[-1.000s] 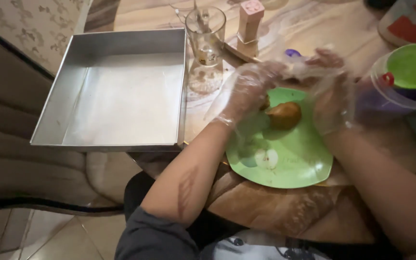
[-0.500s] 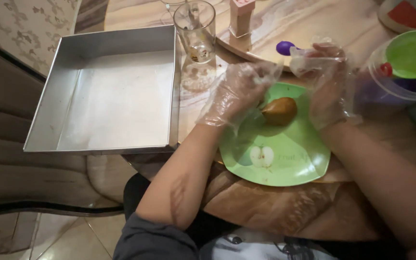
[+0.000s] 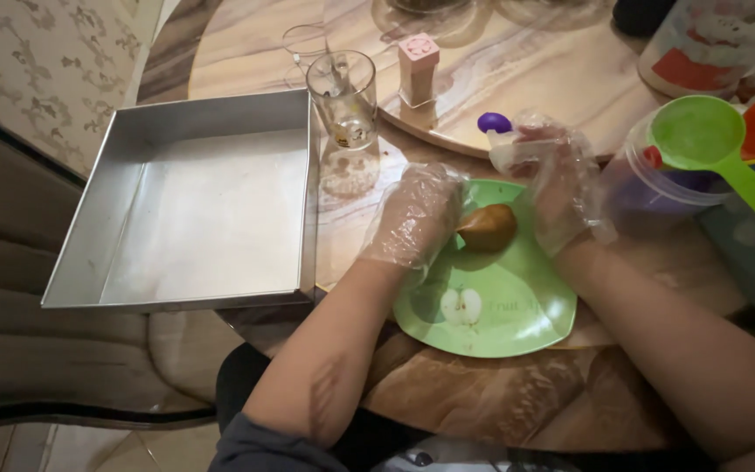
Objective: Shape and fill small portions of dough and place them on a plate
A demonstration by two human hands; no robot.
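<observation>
— Where's the brown lump of dough (image 3: 487, 227)?

— On the green plate (image 3: 517, 323), toward its far rim. The left hand (image 3: 414, 218) (in a clear plastic glove) cups it from the left, fingers curled against it; the right hand (image 3: 561, 188), also gloved, sits at the plate's far right edge — whether it touches the lump, I can't tell.

— And around the plate?

— Left of it, a square metal baking pan (image 3: 194, 210); beyond its far-left corner, a drinking glass (image 3: 343, 98); to its right, a green measuring cup (image 3: 709, 140) lying across a tub.
</observation>
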